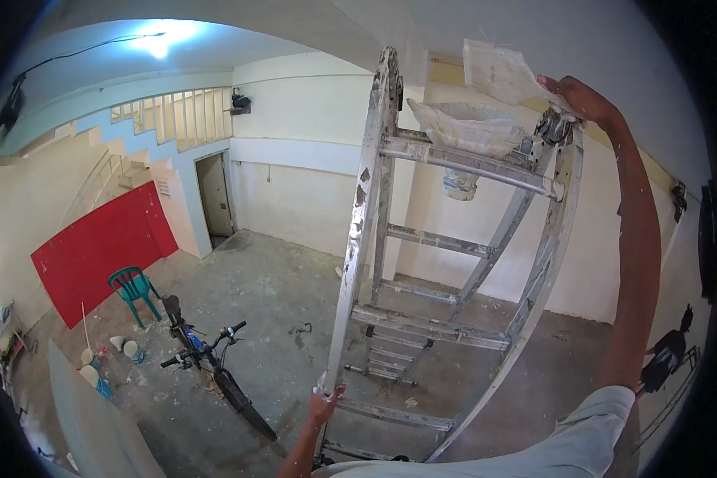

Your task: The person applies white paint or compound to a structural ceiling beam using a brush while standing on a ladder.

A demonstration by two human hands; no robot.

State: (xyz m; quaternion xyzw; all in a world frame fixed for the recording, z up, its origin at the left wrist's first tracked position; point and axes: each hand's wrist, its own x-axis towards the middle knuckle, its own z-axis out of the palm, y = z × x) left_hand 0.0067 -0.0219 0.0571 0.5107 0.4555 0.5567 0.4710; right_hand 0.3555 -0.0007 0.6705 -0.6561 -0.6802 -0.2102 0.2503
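An aluminium stepladder [446, 159], spattered with paint, stands in front of me. Low on its left rail, my left hand [324, 404] is wrapped round the metal. Up at the top right corner of the ladder, my right hand [575, 95] holds a limp, off-white sheet [502, 72] with frayed edges; its exact material I cannot tell. The sheet sticks out leftward from my fingers. Just below it, a crumpled whitish sack [472, 127] lies at the top of the ladder, and a paint-smeared container [460, 185] shows beneath the top rung.
Down on the floor are a bicycle [213, 362], a green plastic chair [135, 293] and several buckets [134, 350]. A red panel [103, 251] leans by the stairs. Another ladder section [390, 358] shows through the rungs. A wire [80, 54] hangs along the ceiling, left of the lit lamp.
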